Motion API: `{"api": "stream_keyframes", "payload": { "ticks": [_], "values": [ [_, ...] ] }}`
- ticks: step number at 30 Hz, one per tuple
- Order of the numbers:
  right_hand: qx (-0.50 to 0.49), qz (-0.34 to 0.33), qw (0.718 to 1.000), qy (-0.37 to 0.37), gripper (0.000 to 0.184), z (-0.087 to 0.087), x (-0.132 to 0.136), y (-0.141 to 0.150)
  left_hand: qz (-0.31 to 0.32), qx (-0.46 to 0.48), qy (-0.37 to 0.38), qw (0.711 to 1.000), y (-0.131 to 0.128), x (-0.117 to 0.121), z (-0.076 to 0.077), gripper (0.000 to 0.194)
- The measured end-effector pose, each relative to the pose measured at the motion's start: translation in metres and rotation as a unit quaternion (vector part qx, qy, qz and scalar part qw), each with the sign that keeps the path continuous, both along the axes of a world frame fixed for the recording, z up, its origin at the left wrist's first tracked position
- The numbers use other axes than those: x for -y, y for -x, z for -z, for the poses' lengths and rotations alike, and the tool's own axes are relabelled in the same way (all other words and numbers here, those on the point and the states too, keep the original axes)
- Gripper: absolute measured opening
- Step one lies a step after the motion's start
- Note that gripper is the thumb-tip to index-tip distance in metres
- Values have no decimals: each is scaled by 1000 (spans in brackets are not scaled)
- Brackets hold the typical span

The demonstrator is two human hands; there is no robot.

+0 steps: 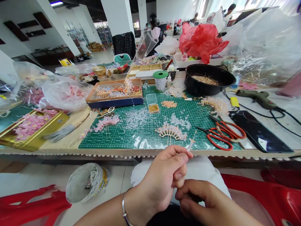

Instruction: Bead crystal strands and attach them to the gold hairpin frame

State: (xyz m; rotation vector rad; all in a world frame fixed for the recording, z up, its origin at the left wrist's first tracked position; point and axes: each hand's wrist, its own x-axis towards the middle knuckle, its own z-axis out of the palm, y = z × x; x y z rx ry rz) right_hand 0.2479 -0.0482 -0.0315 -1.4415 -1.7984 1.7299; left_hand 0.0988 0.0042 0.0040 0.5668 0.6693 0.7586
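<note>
Left hand (155, 179) pinching thin beaded wire (190, 148), right hand (199, 201) curled just below

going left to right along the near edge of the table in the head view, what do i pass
gold tin of pink flowers → bundle of silver wires → pink beaded spray → gold fan-shaped beaded ornament → red-handled scissors → black tablet
</note>
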Motion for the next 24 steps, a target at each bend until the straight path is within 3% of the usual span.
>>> {"api": "stream_keyframes", "payload": {
  "ticks": [6, 11, 14, 18, 22, 24],
  "values": [
    [-54, 3, 997, 48, 18, -5, -2, 2, -43, 21, 28, 998, 1, -4, -2, 3],
    [-36, 15, 998, 44, 27, -15, -1, -2, -90, 50, 19, 994, 8, -20, -7, 6],
    [33, -22, 999, -34, 23, -22, -1, -4, -111, 43, -17, 993, 14, -31, -13, 10],
    [97, -58, 979, -172, 27, -24, 1, -4, -117, 27, -66, 991, 20, -39, -20, 11],
    [139, -86, 964, -208, 25, -18, 0, -19, -114, 5, -93, 989, 21, -39, -22, 9],
    [145, -52, 957, -245, 21, -17, -4, -31, -117, -17, -91, 989, 19, -38, -20, 9]
  ]
}}
